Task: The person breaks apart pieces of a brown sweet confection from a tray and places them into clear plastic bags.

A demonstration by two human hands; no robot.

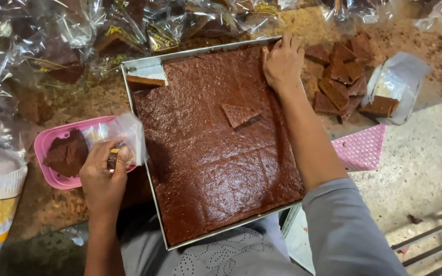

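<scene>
A large square metal tray [140, 69] holds a brown slab cake [216, 158] with one loose triangular piece [238, 114] lying on top. My right hand [282, 62] rests flat on the cake's far right corner, fingers spread over the tray rim. My left hand [103, 176] grips a small clear plastic bag [124, 134] left of the tray, above a pink tub [52, 153] that holds brown cake scraps [67, 153].
A pile of cut cake pieces [339, 76] lies right of the tray, next to a white bag [397, 84] with one piece in it. Wrapped pieces in clear plastic [78, 36] crowd the far side. A pink perforated lid [361, 148] sits at the right.
</scene>
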